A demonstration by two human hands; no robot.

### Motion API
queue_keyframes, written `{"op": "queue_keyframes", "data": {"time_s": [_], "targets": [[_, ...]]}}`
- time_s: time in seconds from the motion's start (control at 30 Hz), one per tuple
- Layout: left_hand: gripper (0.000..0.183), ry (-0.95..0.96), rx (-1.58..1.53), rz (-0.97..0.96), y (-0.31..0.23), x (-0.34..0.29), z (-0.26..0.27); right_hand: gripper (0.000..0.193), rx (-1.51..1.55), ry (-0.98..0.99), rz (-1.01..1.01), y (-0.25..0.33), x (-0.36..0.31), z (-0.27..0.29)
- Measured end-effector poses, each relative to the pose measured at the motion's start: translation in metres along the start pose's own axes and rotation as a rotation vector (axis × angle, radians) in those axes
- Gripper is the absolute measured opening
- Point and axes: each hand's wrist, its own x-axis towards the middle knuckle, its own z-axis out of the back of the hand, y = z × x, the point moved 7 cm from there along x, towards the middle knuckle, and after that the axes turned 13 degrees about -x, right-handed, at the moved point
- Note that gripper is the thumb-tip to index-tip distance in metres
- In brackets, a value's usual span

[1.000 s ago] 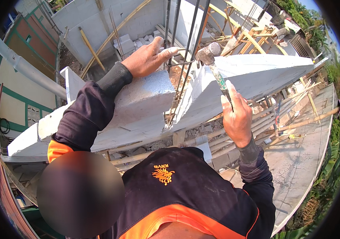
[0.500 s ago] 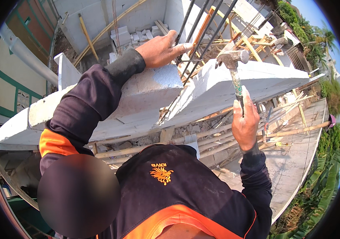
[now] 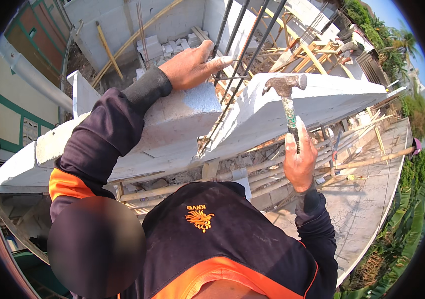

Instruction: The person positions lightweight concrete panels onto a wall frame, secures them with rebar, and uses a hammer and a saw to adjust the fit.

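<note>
My left hand (image 3: 192, 66) lies over the top of a grey block (image 3: 182, 117) whose end bears a pale blue patch. Its thumb and forefinger are apart, pointing at the upright steel bars (image 3: 245, 55) beside the block; the other fingers are partly hidden. My right hand (image 3: 300, 162) grips a claw hammer (image 3: 288, 104) low on its worn handle, head up. The hammer's head shows in front of a white block wall (image 3: 327, 97), right of the bars. A jagged gap with bars in it parts this wall from the grey block.
Bamboo poles (image 3: 267, 174) and rubble lie below the wall on my side. Behind it are broken white blocks (image 3: 172, 47), leaning timber and a heap of planks (image 3: 317, 55). A concrete slab (image 3: 367, 194) stretches to the right, bordered by plants. A house wall (image 3: 10, 94) stands left.
My right hand and the hammer have moved slightly left, and the hammer's head is tilted a little differently. My left hand still lies on the block, shifted slightly left in the view.
</note>
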Motion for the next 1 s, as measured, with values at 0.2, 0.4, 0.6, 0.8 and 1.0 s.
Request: {"op": "queue_keyframes", "data": {"time_s": [0.2, 0.4, 0.6, 0.8, 1.0], "targets": [[0.075, 0.108, -0.016, 0.147, 0.0, 0.001, -0.003, 0.042, -0.026, -0.101, 0.041, -0.002, -0.009, 0.007], [0.076, 0.061, -0.009, 0.134, 0.008, -0.003, 0.001, 0.044, -0.005, 0.061, -0.056, -0.003, 0.0, -0.008], [0.076, 0.112, -0.024, 0.177, -0.001, 0.0, 0.001, 0.044, 0.175, -0.129, -0.175, -0.008, -0.006, 0.009], [0.074, 0.087, -0.027, 0.155, 0.002, 0.0, 0.0, 0.044, -0.023, 0.062, -0.034, 0.002, 0.013, 0.001], [0.079, 0.104, -0.043, 0.172, 0.002, -0.002, 0.002, 0.043, -0.069, 0.028, -0.017, 0.008, 0.037, 0.006]]}}
